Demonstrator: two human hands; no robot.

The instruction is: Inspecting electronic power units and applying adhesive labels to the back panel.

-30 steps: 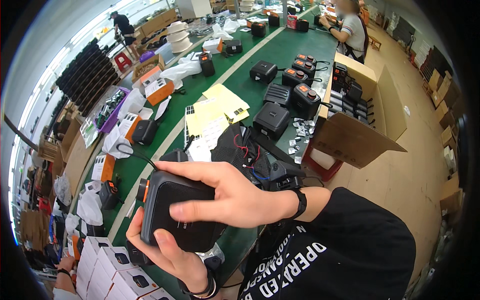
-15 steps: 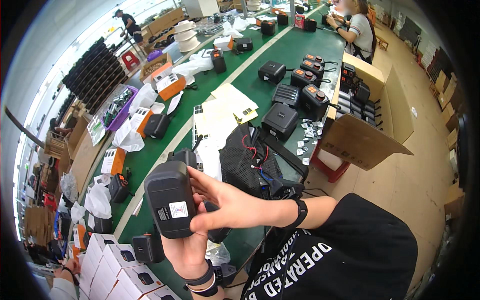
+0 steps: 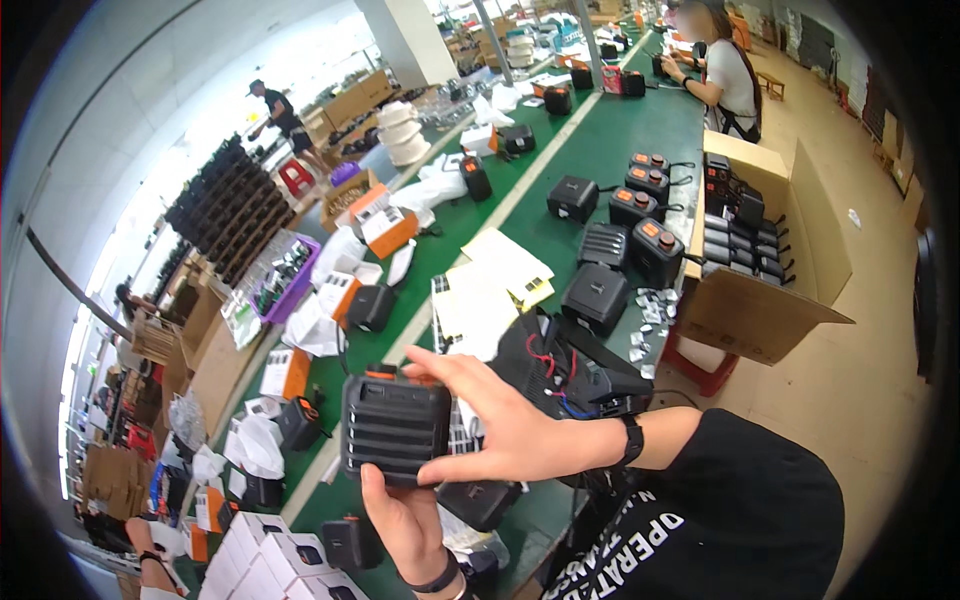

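Observation:
A black boxy device with a ribbed face and an orange knob on top is held up over the green table. My right hand grips its right side, fingers at the top corner and thumb along the lower edge. From below, my left hand supports its underside, thumb on the ribbed face. Partly behind my hands, another black device rests on the table. A black mesh bag with red and blue wires lies beyond my right hand.
Yellow and white sheets lie mid-table. Several black devices stand at the right edge near small white packets. An open carton stands beside the table. White boxes are stacked at near left. Other people work at left and far right.
The device in my hands has turned from its plain labelled side to its ribbed face, showing the orange knob. Both hands have shifted their grip, and the view has swung left.

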